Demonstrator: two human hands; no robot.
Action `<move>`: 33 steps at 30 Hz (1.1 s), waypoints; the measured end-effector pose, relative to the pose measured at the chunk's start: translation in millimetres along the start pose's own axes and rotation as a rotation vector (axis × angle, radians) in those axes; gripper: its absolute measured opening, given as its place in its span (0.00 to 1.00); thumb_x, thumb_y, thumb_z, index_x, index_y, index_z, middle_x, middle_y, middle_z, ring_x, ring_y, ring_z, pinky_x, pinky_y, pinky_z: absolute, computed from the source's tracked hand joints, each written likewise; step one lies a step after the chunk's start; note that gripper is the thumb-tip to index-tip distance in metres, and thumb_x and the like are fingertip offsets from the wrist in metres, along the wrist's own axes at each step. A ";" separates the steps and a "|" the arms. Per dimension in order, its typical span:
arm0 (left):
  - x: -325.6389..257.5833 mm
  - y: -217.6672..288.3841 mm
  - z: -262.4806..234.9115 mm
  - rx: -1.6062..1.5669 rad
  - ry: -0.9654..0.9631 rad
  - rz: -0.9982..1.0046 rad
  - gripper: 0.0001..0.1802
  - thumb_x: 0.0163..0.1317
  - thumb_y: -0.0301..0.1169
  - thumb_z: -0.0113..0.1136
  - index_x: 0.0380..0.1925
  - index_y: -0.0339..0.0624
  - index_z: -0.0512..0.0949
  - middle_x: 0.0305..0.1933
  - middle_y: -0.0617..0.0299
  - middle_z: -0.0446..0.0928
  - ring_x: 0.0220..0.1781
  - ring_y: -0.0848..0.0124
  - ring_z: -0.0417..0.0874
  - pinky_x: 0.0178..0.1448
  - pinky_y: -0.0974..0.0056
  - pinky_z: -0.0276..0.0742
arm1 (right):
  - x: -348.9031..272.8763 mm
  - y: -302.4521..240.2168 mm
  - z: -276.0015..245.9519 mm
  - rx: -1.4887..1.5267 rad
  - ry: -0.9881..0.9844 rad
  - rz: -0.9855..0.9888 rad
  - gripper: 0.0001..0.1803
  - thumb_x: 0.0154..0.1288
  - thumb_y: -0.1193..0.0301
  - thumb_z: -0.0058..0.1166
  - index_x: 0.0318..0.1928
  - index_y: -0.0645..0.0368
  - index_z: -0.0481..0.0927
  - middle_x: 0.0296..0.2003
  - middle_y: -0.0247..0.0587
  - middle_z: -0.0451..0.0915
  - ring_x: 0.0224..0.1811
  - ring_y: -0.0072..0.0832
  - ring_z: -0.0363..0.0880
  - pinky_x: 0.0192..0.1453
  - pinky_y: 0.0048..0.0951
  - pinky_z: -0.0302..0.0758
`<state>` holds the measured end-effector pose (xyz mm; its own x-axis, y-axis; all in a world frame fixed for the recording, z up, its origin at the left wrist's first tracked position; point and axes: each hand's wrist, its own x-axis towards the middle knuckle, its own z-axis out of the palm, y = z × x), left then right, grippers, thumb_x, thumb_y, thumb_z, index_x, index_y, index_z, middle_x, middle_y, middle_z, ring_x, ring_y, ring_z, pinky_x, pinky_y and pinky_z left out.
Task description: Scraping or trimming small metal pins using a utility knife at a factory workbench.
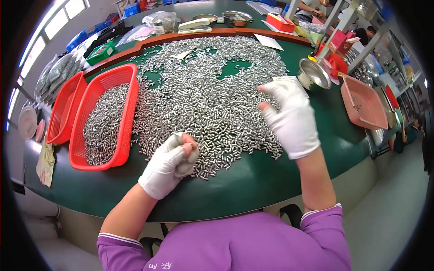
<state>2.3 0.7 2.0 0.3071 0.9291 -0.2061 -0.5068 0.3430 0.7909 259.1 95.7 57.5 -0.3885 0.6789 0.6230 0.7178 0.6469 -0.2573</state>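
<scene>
A wide spread of small silvery metal parts (203,97) covers the green table (253,189) in front of me. At the near left edge of the spread is my left hand (168,161), in a white glove with bare fingertips. Its fingers are curled and pressed together; what they hold, if anything, is hidden. My right hand (291,119), gloved the same way, hovers over the right side of the parts. Its thumb and forefinger are apart, and nothing shows between them. A printed white card (302,83) lies just beyond it, partly covered.
Left of the parts stands a red basket (134,86) with more of them, beside another red basket (56,115). A steel bowl (306,82) and a pink tray (361,118) are at right. A brown wooden ledge (194,35) borders the far side. Co-workers sit at far right.
</scene>
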 end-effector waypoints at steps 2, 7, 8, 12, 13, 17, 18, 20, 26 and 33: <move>-2.7 1.8 -5.4 -0.097 0.010 0.054 0.07 0.71 0.36 0.56 0.41 0.46 0.71 0.27 0.70 0.63 0.20 0.82 0.55 0.24 0.74 0.51 | -12.7 27.4 -20.5 -0.244 -0.054 0.281 0.18 0.59 0.65 0.63 0.49 0.55 0.82 0.46 0.44 0.81 0.49 0.42 0.80 0.55 0.39 0.77; -0.2 6.3 4.9 0.024 0.058 0.088 0.07 0.73 0.35 0.54 0.41 0.45 0.72 0.20 0.74 0.57 0.16 0.83 0.51 0.21 0.74 0.47 | -65.4 69.1 -41.5 -0.458 -0.325 0.665 0.27 0.58 0.59 0.64 0.58 0.52 0.79 0.49 0.46 0.80 0.52 0.44 0.80 0.56 0.43 0.77; -2.6 7.4 6.9 0.088 0.079 0.106 0.07 0.73 0.35 0.54 0.41 0.44 0.72 0.20 0.74 0.57 0.16 0.83 0.52 0.21 0.74 0.47 | -72.8 72.6 -37.5 -0.478 -0.375 0.695 0.27 0.58 0.59 0.64 0.58 0.52 0.78 0.49 0.46 0.80 0.52 0.44 0.80 0.56 0.43 0.77; -22.2 12.4 17.2 0.356 0.241 0.179 0.06 0.70 0.32 0.57 0.39 0.42 0.75 0.23 0.73 0.67 0.21 0.84 0.61 0.25 0.76 0.56 | -90.0 90.3 -29.3 -0.443 -0.290 0.681 0.23 0.62 0.65 0.59 0.58 0.50 0.78 0.42 0.49 0.80 0.45 0.48 0.81 0.51 0.44 0.78; -27.3 11.2 22.7 0.509 0.324 0.205 0.05 0.69 0.30 0.58 0.39 0.41 0.76 0.26 0.72 0.70 0.24 0.84 0.64 0.28 0.76 0.60 | -91.5 91.4 -28.8 -0.460 -0.257 0.675 0.22 0.62 0.65 0.57 0.58 0.51 0.78 0.43 0.50 0.80 0.44 0.49 0.81 0.51 0.45 0.78; -58.0 -8.6 27.6 1.008 0.497 0.354 0.04 0.61 0.20 0.63 0.36 0.38 0.79 0.28 0.70 0.75 0.28 0.83 0.70 0.33 0.74 0.69 | -104.0 73.2 -35.1 -0.143 0.096 0.466 0.25 0.63 0.79 0.51 0.62 0.57 0.75 0.44 0.47 0.78 0.41 0.42 0.81 0.49 0.35 0.78; -68.7 -16.6 26.9 1.074 0.541 0.384 0.04 0.60 0.20 0.64 0.35 0.37 0.80 0.26 0.69 0.75 0.25 0.82 0.70 0.31 0.74 0.69 | -102.6 48.2 -37.9 0.106 0.065 0.486 0.26 0.62 0.81 0.51 0.62 0.56 0.75 0.44 0.45 0.77 0.38 0.38 0.80 0.46 0.31 0.78; -84.9 -26.7 22.4 1.226 0.579 0.346 0.05 0.57 0.21 0.66 0.34 0.38 0.81 0.25 0.60 0.79 0.23 0.74 0.77 0.30 0.70 0.73 | -108.7 -8.1 -55.3 0.590 -0.105 0.494 0.29 0.59 0.85 0.49 0.61 0.54 0.77 0.41 0.38 0.74 0.33 0.26 0.74 0.39 0.23 0.74; -97.3 -47.3 20.1 1.536 0.621 0.349 0.04 0.54 0.26 0.67 0.29 0.41 0.81 0.30 0.55 0.82 0.31 0.56 0.84 0.36 0.59 0.79 | -113.7 -58.7 -22.9 0.323 -0.643 -0.121 0.27 0.51 0.78 0.56 0.53 0.43 0.84 0.29 0.37 0.75 0.29 0.37 0.74 0.31 0.36 0.74; -97.2 -45.8 24.9 1.568 0.625 0.318 0.04 0.56 0.28 0.66 0.31 0.42 0.81 0.30 0.55 0.82 0.32 0.55 0.84 0.37 0.59 0.79 | -98.4 -72.8 -8.3 0.168 -0.489 -0.277 0.17 0.55 0.74 0.60 0.48 0.50 0.83 0.28 0.32 0.72 0.29 0.33 0.73 0.30 0.35 0.70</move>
<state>15.7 -108.7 0.1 -0.1714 0.9680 0.1835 0.8478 0.0501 0.5280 249.9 -21.0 21.0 -0.7989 0.5320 0.2808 0.4652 0.8423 -0.2721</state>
